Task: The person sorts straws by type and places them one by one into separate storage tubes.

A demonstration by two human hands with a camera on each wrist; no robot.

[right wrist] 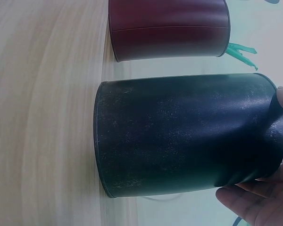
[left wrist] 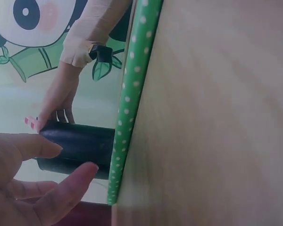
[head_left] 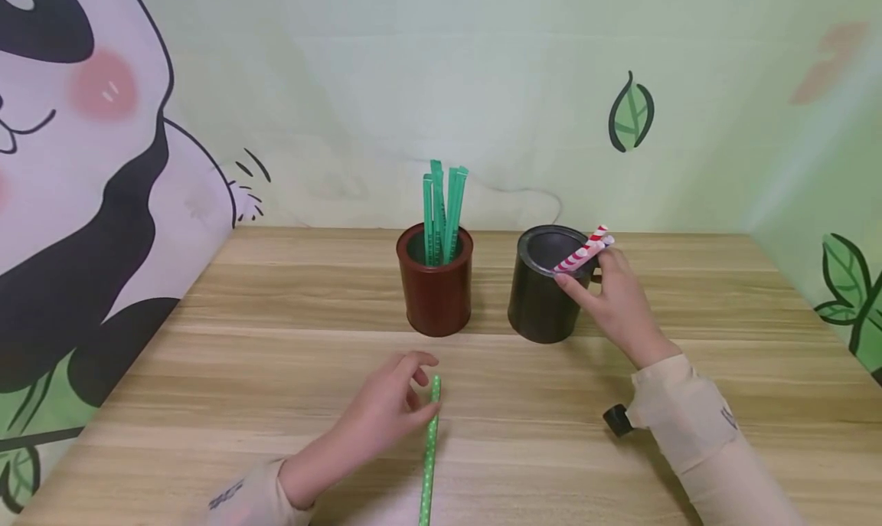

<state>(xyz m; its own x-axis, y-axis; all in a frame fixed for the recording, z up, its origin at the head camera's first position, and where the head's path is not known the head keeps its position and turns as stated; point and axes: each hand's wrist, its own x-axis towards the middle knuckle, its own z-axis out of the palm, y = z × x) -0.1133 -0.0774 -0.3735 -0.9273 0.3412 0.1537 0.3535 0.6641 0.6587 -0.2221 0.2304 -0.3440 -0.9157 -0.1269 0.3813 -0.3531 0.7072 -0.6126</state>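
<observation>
A green straw with white dots lies lengthwise on the table. My left hand hovers beside its far end, thumb and fingers spread apart; in the left wrist view the fingers hold nothing. My right hand grips the rim of a black pen holder, thumb at the near side and fingers round the right side. In the right wrist view the black wall fills the middle, fingertips against its upper end. Red-and-white striped straws stick out of it, leaning on the right rim close by that hand.
Left of the black holder stands a brown-red pen holder with several green wrapped straws upright in it. Behind both rises a pale green backdrop with a panda and leaves. A small black device sits at my right wrist.
</observation>
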